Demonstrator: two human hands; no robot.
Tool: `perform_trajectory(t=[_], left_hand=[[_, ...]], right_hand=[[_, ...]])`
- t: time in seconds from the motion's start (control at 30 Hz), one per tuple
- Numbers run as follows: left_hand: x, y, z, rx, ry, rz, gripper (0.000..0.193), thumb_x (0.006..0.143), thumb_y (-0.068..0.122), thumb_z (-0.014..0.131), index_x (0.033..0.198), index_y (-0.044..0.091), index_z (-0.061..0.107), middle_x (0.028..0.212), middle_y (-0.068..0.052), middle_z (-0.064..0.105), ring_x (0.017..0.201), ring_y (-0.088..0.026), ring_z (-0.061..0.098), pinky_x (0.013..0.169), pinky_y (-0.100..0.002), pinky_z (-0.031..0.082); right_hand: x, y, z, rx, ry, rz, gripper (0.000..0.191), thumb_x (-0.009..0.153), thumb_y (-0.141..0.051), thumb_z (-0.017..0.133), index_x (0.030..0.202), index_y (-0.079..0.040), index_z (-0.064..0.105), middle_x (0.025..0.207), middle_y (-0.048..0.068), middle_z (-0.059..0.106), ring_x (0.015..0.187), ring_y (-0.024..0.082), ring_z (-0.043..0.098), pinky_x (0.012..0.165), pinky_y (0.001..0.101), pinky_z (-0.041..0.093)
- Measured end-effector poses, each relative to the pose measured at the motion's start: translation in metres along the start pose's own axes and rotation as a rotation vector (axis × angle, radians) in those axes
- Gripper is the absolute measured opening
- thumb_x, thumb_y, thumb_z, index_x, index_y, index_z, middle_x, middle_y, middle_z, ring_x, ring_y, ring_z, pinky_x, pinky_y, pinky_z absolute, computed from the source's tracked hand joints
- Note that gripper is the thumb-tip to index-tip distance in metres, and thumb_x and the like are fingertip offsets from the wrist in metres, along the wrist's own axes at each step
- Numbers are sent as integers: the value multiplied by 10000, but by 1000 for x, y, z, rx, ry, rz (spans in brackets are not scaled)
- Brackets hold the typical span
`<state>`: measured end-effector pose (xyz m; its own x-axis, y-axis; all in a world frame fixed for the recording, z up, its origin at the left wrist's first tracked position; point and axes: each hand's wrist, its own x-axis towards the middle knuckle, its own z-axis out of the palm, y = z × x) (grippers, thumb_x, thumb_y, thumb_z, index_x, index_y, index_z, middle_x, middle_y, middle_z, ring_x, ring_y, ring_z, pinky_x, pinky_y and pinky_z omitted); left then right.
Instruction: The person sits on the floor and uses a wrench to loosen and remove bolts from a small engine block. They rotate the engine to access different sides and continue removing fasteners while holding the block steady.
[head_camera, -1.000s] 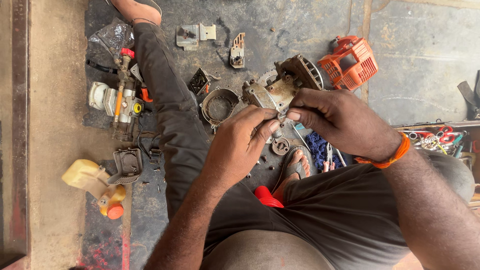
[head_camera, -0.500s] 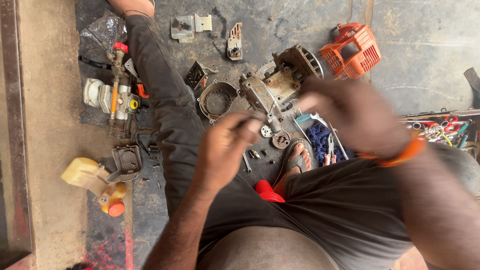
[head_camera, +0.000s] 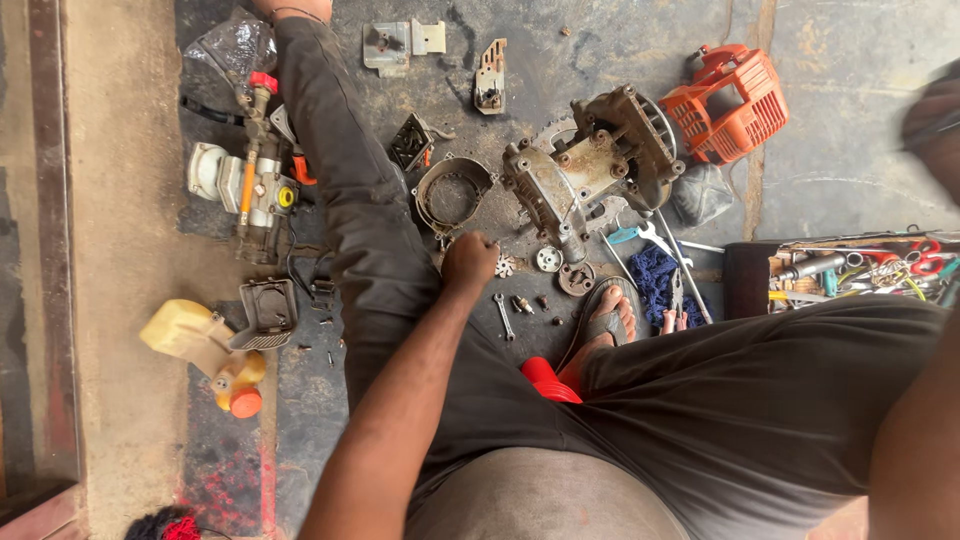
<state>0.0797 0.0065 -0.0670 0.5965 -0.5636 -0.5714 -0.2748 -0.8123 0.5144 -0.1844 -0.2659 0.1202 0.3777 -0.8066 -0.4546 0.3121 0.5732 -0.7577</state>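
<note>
The person sits on the dirty floor. The left hand (head_camera: 470, 262) is curled into a fist, low by the knee — I cannot tell if anything is inside. Just beside it lie a tiny gear (head_camera: 505, 266) and a small wrench (head_camera: 503, 316). The grey engine block (head_camera: 585, 170) sits near. The right hand (head_camera: 935, 115) is a blur at the edge — its grip is unclear.
</note>
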Motion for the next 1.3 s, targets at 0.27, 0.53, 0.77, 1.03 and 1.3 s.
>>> perform_trajectory(t=[0.27,0.53,0.77,1.03,1.3], left_hand=[[24,0,14,134,55,-14,123,896,250,753,963,149,776,1094,-93,743,1021,-334,710,844,-504,584],[45,-19,22,110,117,-79,174,993,208,617,964,113,760,1105,-142,748,1001,-360,717,842,-516,588],[22,-8,1,-229,255,78,287,977,309,643,1085,64,746,1075,-171,769,986,-337,730,884,-471,581],[-50,36,-12,-660,370,300,638,1062,520,476,1479,37,461,1433,-208,539,1288,-333,621,1058,-455,563],[-81,58,-7,-399,547,685,1176,868,750,671,1625,-5,180,1634,-340,251,1544,-479,346,1220,-649,414]], right_hand=[[-7,7,-2,4,-169,74,404,1146,-25,531,1519,118,476,1237,176,651,1148,275,657,1224,472,498],[-24,18,44,-581,-168,-64,441,1124,-157,450,1484,98,462,1311,213,655,1174,297,677,1036,465,542],[-32,26,57,-745,-186,-148,286,1132,-128,474,1312,90,516,1242,203,718,1085,289,726,978,425,611],[-53,60,89,-1021,-375,-535,160,1130,-110,657,1260,-19,675,1143,87,752,972,130,701,830,299,589],[-63,92,135,-1414,-407,-853,173,1104,-163,704,1179,-13,660,989,123,785,901,192,783,736,316,611]])
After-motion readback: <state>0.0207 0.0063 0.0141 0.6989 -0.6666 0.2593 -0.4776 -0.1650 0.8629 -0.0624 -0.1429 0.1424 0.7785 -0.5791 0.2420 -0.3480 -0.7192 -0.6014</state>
